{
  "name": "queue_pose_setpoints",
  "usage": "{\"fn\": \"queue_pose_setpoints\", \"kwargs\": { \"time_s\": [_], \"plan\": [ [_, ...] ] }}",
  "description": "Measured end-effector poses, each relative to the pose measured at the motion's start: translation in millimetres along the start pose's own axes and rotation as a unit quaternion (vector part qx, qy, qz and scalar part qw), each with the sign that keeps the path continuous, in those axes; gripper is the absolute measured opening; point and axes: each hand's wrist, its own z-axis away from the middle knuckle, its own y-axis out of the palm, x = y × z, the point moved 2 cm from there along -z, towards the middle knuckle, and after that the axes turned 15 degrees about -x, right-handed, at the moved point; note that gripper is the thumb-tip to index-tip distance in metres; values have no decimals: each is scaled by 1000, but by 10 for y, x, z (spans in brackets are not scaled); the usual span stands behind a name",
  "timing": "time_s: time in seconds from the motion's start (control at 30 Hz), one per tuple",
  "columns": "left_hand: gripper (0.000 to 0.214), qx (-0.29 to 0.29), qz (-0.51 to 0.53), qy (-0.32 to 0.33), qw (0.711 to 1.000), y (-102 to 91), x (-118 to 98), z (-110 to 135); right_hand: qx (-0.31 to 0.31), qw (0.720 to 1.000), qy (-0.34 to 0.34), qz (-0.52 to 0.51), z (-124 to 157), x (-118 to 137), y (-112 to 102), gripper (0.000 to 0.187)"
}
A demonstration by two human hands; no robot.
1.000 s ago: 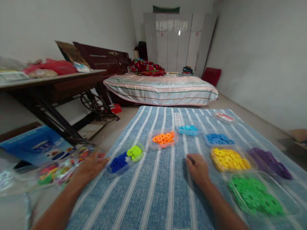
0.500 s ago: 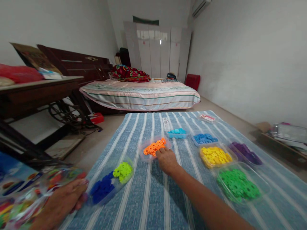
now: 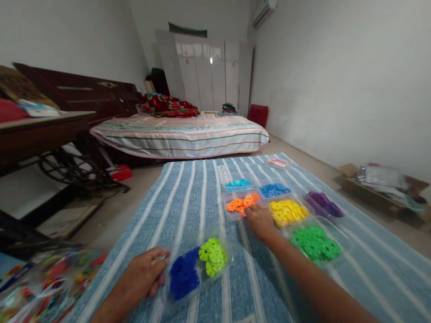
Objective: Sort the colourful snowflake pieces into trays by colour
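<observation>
My right hand (image 3: 260,220) is closed on the near right edge of a clear plastic container (image 3: 232,214) with orange flower-shaped pieces (image 3: 240,204). The container stands on the striped cloth, close in front of the light-blue pieces and left of the yellow ones. At the lower left, my left hand (image 3: 144,274) has its fingers curled at the left edge of another clear container (image 3: 202,287). Inside that one are dark blue pieces (image 3: 184,274) on the left and lime green pieces (image 3: 213,256) on the right. The left fingertips are partly blurred.
Containers of light-blue (image 3: 238,183), blue (image 3: 275,190), yellow (image 3: 287,212), purple (image 3: 323,205) and green pieces (image 3: 315,242) stand on the striped cloth (image 3: 188,202). A bag of colourful pieces (image 3: 50,287) lies at the lower left. A cardboard box (image 3: 384,190) sits at right.
My right hand has moved the orange container right, up to the group of other containers. My left hand and the dark blue and lime container have shifted right too. The view has turned slightly right.
</observation>
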Motion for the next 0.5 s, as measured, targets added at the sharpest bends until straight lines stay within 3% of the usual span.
{"fn": "queue_pose_setpoints", "kwargs": {
  "time_s": [0.13, 0.3, 0.43, 0.5],
  "plan": [
    [34, 64, 30, 32, 997, 369, -223, -4, 9, 1000, -2, -13, -97, -81, 33, 26],
    [26, 100, 42, 53, 993, 730, -390, -29, 3, 998, -6, -58, -158, -220, -65, 26],
    [20, 126, 54, 69, 988, 976, -500, -61, -74, 984, 23, -161, -32, -441, -357, 34],
    [16, 138, 52, 78, 986, 1113, -553, -101, -124, 974, 29, -185, 119, -548, -513, 29]
  ]
}}
